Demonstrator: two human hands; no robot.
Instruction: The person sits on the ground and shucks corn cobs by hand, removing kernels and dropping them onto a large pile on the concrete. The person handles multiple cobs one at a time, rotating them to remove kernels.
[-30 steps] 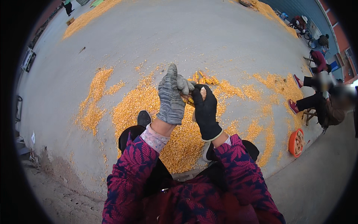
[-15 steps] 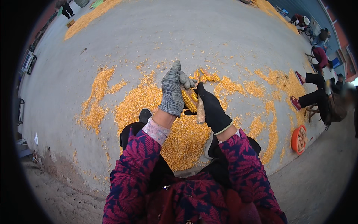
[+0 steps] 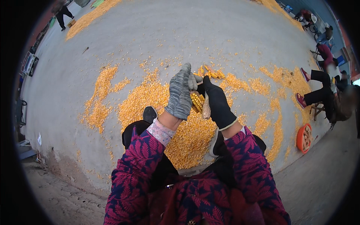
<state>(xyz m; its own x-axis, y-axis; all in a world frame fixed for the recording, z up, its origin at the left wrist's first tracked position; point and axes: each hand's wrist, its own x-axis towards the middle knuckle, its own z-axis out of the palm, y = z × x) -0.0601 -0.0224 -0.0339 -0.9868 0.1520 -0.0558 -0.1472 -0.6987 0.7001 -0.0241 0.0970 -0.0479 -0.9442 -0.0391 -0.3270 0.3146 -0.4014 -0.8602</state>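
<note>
My left hand (image 3: 180, 93), in a grey knitted glove, is closed around a partly shelled corn ear (image 3: 197, 101) with rows of yellow kernels showing. My right hand (image 3: 219, 105), in a black glove with a pale cuff edge, grips a bare corncob (image 3: 206, 108). The cob presses against the ear, and the two hands meet at their fingertips. Some of the right fingers are hidden behind the ear and cob. Below, a heap of loose corn kernels (image 3: 187, 148) lies on the ground between my feet.
Several corn pieces (image 3: 214, 74) lie just beyond my hands. Kernels (image 3: 99, 93) are scattered left and right on the concrete. An orange basin (image 3: 299, 138) of bare cobs stands at right. Seated people (image 3: 318, 88) line the right side; another person (image 3: 62, 15) stands far left.
Both hands have shifted slightly right in the picture, and the cob now sits more upright and higher against the ear. At far left the standing person shows more fully.
</note>
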